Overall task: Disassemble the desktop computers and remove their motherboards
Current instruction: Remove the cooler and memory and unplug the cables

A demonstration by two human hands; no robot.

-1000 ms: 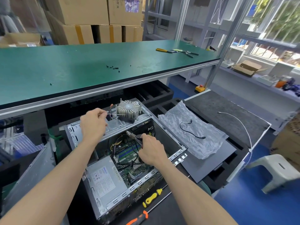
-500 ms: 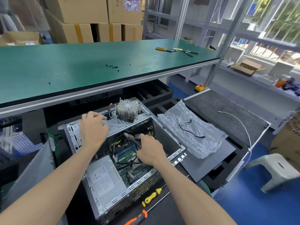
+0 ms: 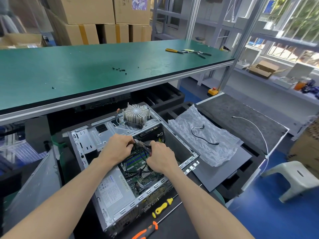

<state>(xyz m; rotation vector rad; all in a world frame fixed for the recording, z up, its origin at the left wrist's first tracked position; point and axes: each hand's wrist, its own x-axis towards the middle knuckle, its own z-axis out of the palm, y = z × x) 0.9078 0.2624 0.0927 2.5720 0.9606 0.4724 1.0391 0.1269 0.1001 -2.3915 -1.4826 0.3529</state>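
— Green workbench (image 3: 86,69) behind; open computer case (image 3: 120,195) below, motherboard (image 3: 138,176) inside.
— Hands?
— Right hand (image 3: 160,157) gripping pliers (image 3: 140,144); left hand (image 3: 117,147) curled, pinching cables by the jaws.

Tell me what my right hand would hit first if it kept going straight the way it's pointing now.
Most likely the left hand. The right hand holds pliers whose tip points up-left and sits right against the left fingers over the open computer case. Depth is hard to judge.
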